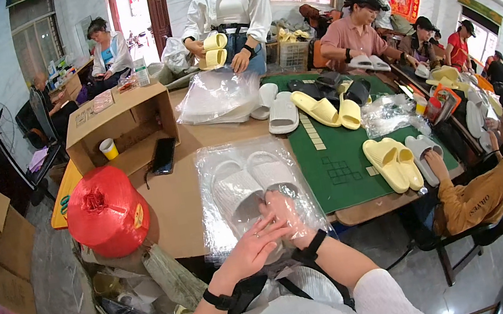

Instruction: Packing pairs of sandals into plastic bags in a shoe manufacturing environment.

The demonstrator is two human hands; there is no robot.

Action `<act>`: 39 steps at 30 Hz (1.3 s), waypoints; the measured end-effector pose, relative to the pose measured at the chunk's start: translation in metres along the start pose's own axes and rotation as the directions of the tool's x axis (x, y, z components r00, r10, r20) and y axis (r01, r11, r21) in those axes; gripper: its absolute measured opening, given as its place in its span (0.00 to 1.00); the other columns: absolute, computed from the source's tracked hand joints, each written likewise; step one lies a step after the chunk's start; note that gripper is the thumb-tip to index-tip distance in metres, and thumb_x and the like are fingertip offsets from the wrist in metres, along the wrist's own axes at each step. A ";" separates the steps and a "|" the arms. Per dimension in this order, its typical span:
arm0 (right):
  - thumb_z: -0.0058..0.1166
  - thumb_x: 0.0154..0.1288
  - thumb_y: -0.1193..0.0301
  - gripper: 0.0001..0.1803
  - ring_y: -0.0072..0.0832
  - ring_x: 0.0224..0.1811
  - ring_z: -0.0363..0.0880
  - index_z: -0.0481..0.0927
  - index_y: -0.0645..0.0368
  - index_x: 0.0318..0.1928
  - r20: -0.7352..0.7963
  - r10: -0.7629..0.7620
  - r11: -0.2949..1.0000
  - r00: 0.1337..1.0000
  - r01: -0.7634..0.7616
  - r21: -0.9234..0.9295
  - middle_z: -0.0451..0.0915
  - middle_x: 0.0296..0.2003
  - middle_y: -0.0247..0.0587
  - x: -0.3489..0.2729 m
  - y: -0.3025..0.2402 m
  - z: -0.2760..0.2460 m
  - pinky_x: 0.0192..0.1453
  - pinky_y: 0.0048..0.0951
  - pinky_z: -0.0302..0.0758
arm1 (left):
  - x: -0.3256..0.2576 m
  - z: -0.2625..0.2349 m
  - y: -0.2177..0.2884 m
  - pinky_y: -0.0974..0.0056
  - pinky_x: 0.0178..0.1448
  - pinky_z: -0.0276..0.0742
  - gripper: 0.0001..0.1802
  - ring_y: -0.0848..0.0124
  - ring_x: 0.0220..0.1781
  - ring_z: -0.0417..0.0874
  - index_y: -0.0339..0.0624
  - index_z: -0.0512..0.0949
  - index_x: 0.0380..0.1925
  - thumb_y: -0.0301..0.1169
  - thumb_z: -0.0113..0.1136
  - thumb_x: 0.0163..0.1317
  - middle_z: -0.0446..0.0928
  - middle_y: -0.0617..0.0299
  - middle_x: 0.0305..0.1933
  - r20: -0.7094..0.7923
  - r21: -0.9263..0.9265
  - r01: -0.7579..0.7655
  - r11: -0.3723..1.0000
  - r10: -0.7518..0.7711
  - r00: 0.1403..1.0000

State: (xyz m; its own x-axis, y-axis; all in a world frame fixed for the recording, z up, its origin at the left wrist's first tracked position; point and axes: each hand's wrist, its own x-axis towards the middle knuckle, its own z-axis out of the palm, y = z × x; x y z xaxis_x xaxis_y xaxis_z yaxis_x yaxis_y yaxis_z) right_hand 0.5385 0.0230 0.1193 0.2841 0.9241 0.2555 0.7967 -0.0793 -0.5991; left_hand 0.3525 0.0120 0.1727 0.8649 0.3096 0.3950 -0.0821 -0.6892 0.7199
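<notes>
A pair of pale grey slippers (239, 190) lies inside a clear plastic bag (206, 164) on the brown table, toes pointing away from me. My right hand (287, 213) rests at the near part of the pair, fingers bent and closed on the slippers; the film and my other hand partly hide its grip. My left hand (255, 245) is open, its fingers stretched toward my right hand and crossing in front of its edge. The bag's near end wrinkles below both hands.
A cardboard box (80, 147) holding a yellow-and-white cup, a black phone (163, 156) and a red twine roll (104, 211) stand left. Flat clear bags (215, 100) lie ahead. Yellow slippers (392, 164) and others cover the green mat (331, 193). Co-workers handle slippers ahead and right.
</notes>
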 end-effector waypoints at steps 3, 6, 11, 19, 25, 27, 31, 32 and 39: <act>0.53 0.67 0.63 0.15 0.58 0.40 0.80 0.76 0.66 0.36 -0.035 -0.176 0.978 0.984 0.171 -0.121 0.79 0.37 0.62 0.012 -0.006 0.008 0.42 0.51 0.77 | -0.008 -0.011 0.004 0.47 0.80 0.50 0.20 0.51 0.78 0.58 0.46 0.77 0.61 0.27 0.48 0.70 0.71 0.57 0.70 -0.033 0.036 0.008 0.999 -0.007 0.999; 0.50 0.71 0.63 0.16 0.57 0.41 0.81 0.74 0.66 0.41 -0.073 -0.028 0.989 0.997 0.017 -0.150 0.77 0.41 0.64 0.040 0.019 0.026 0.42 0.51 0.78 | -0.009 -0.017 -0.006 0.48 0.79 0.51 0.20 0.50 0.78 0.58 0.46 0.78 0.59 0.25 0.49 0.69 0.73 0.56 0.69 -0.105 0.125 0.043 0.991 -0.030 0.994; 0.59 0.64 0.65 0.25 0.57 0.44 0.77 0.69 0.70 0.55 -0.295 -0.101 0.994 0.950 0.084 -0.070 0.75 0.41 0.61 0.014 -0.003 0.029 0.47 0.50 0.76 | -0.036 -0.009 -0.019 0.49 0.74 0.61 0.34 0.44 0.72 0.65 0.44 0.70 0.66 0.35 0.66 0.59 0.65 0.42 0.71 -0.396 0.392 0.381 0.837 -0.220 0.891; 0.65 0.58 0.74 0.12 0.31 0.29 0.82 0.83 0.57 0.43 -0.227 -0.242 0.932 0.943 0.291 0.217 0.79 0.28 0.40 -0.126 -0.020 -0.081 0.31 0.32 0.78 | -0.082 -0.001 -0.035 0.64 0.34 0.73 0.31 0.72 0.23 0.73 0.46 0.69 0.67 0.27 0.60 0.61 0.71 0.61 0.21 -0.512 -0.097 0.611 0.786 -0.566 0.646; 0.68 0.57 0.66 0.33 0.28 0.25 0.78 0.73 0.56 0.62 -0.285 -0.080 0.996 0.955 0.084 0.002 0.81 0.30 0.38 -0.120 0.019 -0.119 0.33 0.30 0.77 | -0.079 0.005 -0.036 0.68 0.33 0.72 0.28 0.77 0.23 0.73 0.46 0.73 0.64 0.21 0.53 0.62 0.73 0.62 0.22 -0.455 -0.272 0.527 0.806 -0.590 0.668; 0.68 0.57 0.64 0.38 0.28 0.24 0.77 0.68 0.55 0.67 -0.166 0.032 0.997 0.986 -0.020 0.075 0.80 0.30 0.36 -0.121 0.031 -0.112 0.34 0.30 0.77 | -0.077 0.006 -0.035 0.68 0.33 0.73 0.26 0.78 0.24 0.73 0.45 0.76 0.62 0.21 0.53 0.62 0.74 0.62 0.22 -0.444 -0.259 0.528 0.809 -0.585 0.679; 0.63 0.60 0.71 0.41 0.20 0.23 0.71 0.62 0.58 0.72 0.076 0.194 0.925 0.978 -0.208 0.317 0.76 0.28 0.30 -0.124 0.068 -0.090 0.33 0.25 0.74 | -0.081 0.008 -0.038 0.71 0.32 0.74 0.19 0.80 0.24 0.75 0.42 0.83 0.53 0.20 0.51 0.64 0.77 0.63 0.24 -0.496 -0.253 0.516 0.818 -0.568 0.657; 0.61 0.61 0.75 0.39 0.17 0.24 0.70 0.62 0.58 0.72 0.081 0.175 0.853 0.981 -0.192 0.485 0.74 0.27 0.28 -0.124 0.078 -0.086 0.33 0.22 0.72 | -0.085 0.010 -0.044 0.72 0.32 0.74 0.18 0.81 0.24 0.76 0.42 0.84 0.51 0.20 0.51 0.65 0.79 0.64 0.25 -0.505 -0.355 0.503 0.788 -0.614 0.606; 0.46 0.64 0.84 0.32 0.15 0.33 0.70 0.70 0.55 0.69 0.303 0.133 0.578 0.944 -0.323 0.749 0.73 0.36 0.27 -0.133 0.068 -0.106 0.37 0.17 0.70 | -0.102 0.004 -0.050 0.72 0.36 0.77 0.18 0.79 0.33 0.79 0.34 0.82 0.52 0.19 0.49 0.66 0.82 0.63 0.35 -0.364 -0.577 0.439 0.689 -0.698 0.617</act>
State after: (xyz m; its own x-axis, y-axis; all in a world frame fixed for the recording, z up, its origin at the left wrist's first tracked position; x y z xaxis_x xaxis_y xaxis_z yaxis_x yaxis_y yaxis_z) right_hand 0.6119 -0.1448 0.1253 0.2127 0.9747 -0.0689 -0.0308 -0.0638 -0.9975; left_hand 0.2705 0.0118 0.0943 0.4104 0.9105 -0.0510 0.0372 0.0392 0.9985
